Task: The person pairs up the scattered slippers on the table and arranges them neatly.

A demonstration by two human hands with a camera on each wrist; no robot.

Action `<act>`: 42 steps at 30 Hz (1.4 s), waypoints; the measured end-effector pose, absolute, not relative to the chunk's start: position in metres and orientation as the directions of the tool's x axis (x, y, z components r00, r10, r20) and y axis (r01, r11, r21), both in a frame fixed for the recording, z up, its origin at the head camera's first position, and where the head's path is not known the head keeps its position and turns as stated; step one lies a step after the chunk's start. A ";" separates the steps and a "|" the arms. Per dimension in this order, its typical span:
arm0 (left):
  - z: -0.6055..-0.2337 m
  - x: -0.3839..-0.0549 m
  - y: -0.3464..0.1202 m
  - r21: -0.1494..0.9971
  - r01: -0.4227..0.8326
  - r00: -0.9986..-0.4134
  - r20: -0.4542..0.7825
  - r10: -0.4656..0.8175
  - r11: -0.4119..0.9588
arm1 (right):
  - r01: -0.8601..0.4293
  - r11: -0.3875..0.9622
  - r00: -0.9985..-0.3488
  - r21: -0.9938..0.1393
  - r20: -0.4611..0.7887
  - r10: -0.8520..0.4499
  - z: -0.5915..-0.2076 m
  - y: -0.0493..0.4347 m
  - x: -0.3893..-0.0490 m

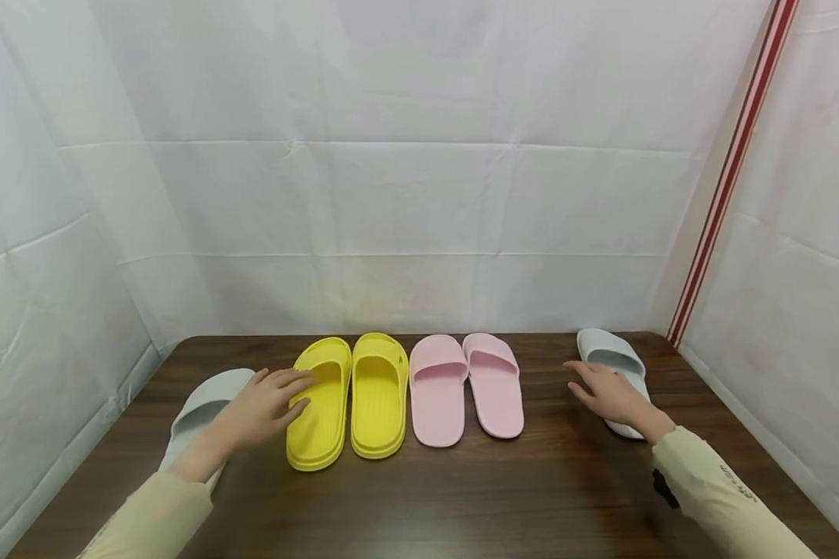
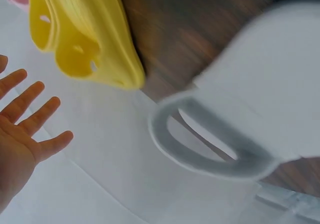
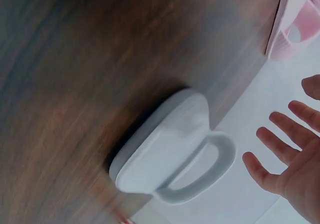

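My left hand (image 1: 269,404) is held above the table with fingers spread, between a grey slipper (image 1: 190,423) at the far left and the left yellow slipper (image 1: 319,427). It overlaps both in the head view. In the left wrist view the fingers (image 2: 37,121) are spread, and nothing is in the palm. On the other side my right hand (image 1: 611,397) hovers over the other grey slipper (image 1: 611,345), covering part of it. Its fingers (image 3: 277,144) are apart and hold nothing in the right wrist view.
The second yellow slipper (image 1: 379,396) and a pair of pink slippers, one left (image 1: 438,392) and one right (image 1: 495,388), stand mid-table. All rest on a dark wooden table (image 1: 419,505). White cloth (image 1: 405,194) hangs behind and at both sides, with a red-striped edge (image 1: 730,171) at right.
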State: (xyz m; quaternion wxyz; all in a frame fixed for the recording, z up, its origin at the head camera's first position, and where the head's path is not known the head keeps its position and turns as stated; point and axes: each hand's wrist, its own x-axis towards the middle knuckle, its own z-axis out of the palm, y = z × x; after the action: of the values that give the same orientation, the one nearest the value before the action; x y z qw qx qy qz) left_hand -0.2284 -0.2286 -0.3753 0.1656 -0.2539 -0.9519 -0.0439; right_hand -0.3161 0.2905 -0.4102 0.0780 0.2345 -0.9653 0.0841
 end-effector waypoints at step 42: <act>-0.402 -0.233 -0.314 0.065 0.233 -0.956 0.197 0.216 0.970 | -0.180 0.966 -0.983 -0.187 0.060 -0.172 -0.420 0.324 -0.358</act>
State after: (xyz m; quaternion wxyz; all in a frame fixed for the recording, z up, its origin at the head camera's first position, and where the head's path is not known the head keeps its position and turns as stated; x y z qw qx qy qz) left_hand -0.2333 -0.3140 -0.4018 0.0949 -0.1138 -0.9880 -0.0439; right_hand -0.3576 0.3237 -0.4195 0.0217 0.0886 -0.9912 0.0963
